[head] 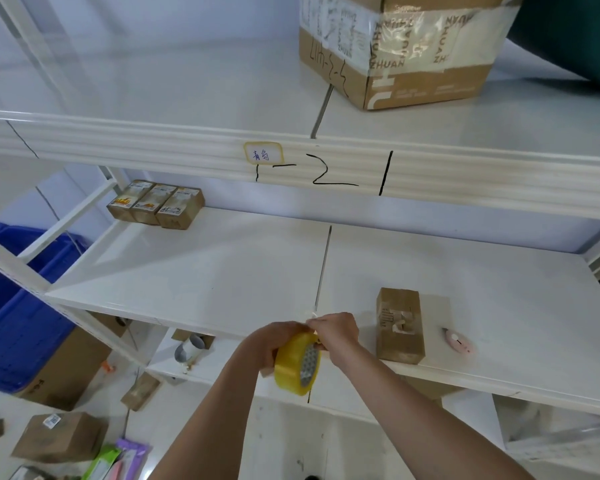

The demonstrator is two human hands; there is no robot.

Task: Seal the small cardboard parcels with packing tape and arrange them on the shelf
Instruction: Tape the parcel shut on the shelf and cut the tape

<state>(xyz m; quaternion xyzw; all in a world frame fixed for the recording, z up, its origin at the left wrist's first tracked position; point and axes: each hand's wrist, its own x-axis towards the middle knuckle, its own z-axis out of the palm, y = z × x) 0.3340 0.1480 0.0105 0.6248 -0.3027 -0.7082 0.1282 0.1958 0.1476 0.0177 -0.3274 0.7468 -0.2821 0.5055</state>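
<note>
Gripping a yellowish roll of clear packing tape [297, 363] in the left hand [278, 344], just over the front edge of the white metal shelf [222, 271], with the right hand [336, 332] pinching the tape's loose end at the top of the roll. Lying near that front edge, right of the hands: a small brown cardboard parcel [399, 325], and beside it a pink utility knife [458, 341]. Sitting in the back left corner, touching side by side: three taped small cardboard parcels [155, 204].
</note>
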